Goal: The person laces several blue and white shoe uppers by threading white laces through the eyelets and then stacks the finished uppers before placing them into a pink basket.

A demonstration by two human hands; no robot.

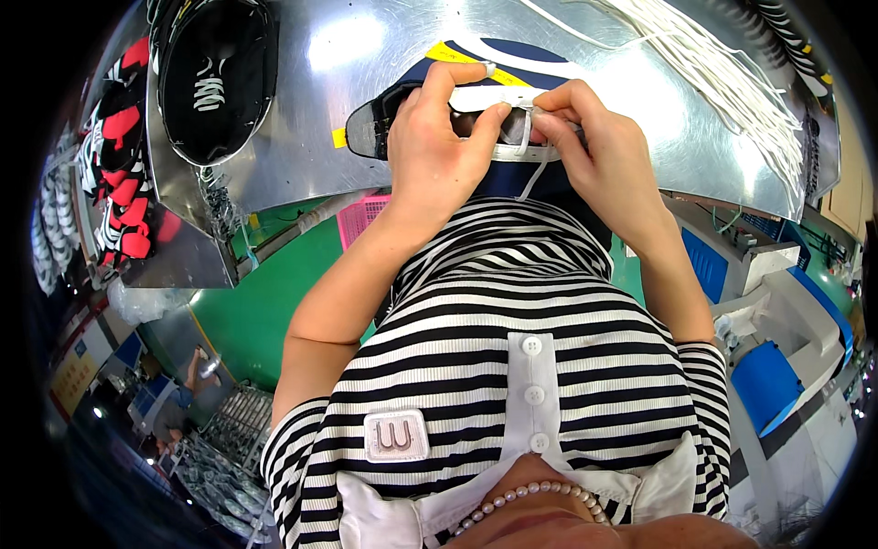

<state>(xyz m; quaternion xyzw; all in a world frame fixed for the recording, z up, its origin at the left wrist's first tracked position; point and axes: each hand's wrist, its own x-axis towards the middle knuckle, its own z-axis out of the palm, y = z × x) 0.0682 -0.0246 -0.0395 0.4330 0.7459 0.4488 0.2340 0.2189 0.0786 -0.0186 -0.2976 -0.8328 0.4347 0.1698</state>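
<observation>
A navy shoe upper (526, 50) is in front of you, held by both your hands at the near edge of a shiny metal desk (311, 101). Your left hand (434, 151) has a narrow grip, thumb and forefinger on the white strip (476, 97) beside the upper's opening. Your right hand (604, 151) is pinched nearly closed at that same strip, seemingly on a thin white lace (526, 137); its fingertips hide the exact hold. The lace crosses the opening, and a loose tail hangs toward you.

What could go wrong: with the right fingers covering the spot, the lace tip could miss its hole or enter the wrong one. The lace could go in twisted if it turns between the fingertips. The tail, hanging free, could slip back out if tugged. The upper looks soft, so the opening might fold shut if the left grip loosens.

The upper's long axis runs left to right, roughly along the desk's near edge. The end with the grey lining and a yellow tab (339, 137), probably the heel, points left. The toe would then point right, but your right hand covers that end, so this is not certain.
</observation>
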